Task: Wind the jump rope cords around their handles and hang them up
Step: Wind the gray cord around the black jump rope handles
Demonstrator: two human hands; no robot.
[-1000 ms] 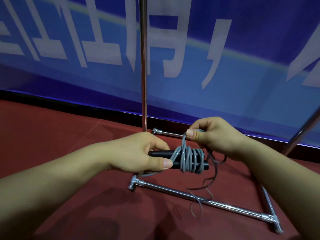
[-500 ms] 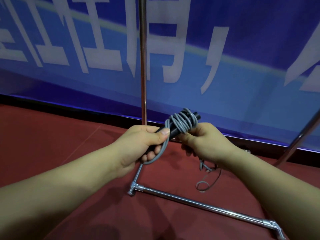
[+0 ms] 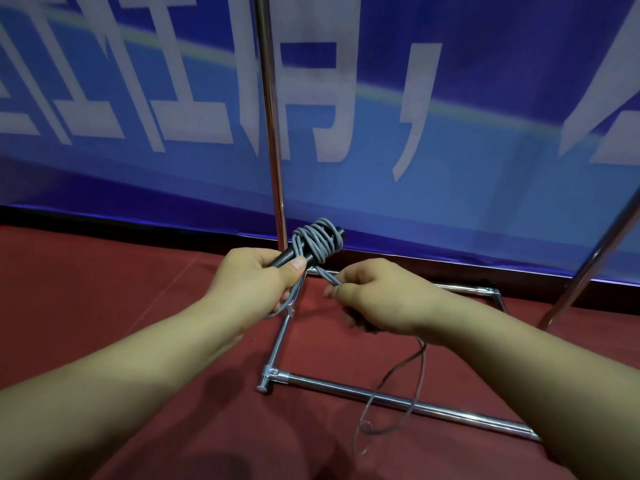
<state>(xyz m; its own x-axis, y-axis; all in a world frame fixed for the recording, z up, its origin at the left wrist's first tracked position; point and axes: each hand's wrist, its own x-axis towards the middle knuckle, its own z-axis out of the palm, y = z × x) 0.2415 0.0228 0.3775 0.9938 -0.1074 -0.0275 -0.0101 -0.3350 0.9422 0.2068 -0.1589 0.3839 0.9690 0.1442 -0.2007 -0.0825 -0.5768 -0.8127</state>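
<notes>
While winding step runs, left hand (image 3: 254,277) grips black jump rope handles (image 3: 298,254), tilted up toward chrome rack upright (image 3: 273,140). Grey cord (image 3: 317,242) coiled in bundle round upper end. Right hand (image 3: 375,296) pinches cord strand just below bundle; loose tail (image 3: 398,379) trails down to red floor (image 3: 104,299), across rack base bar (image 3: 398,398). Next move likely: carry strand round handles, keep tension, feed remaining slack; hanging not yet begun.

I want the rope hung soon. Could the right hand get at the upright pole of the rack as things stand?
Probably not yet: the right hand is pinching the grey cord, though nothing blocks the way to the pole.
</notes>
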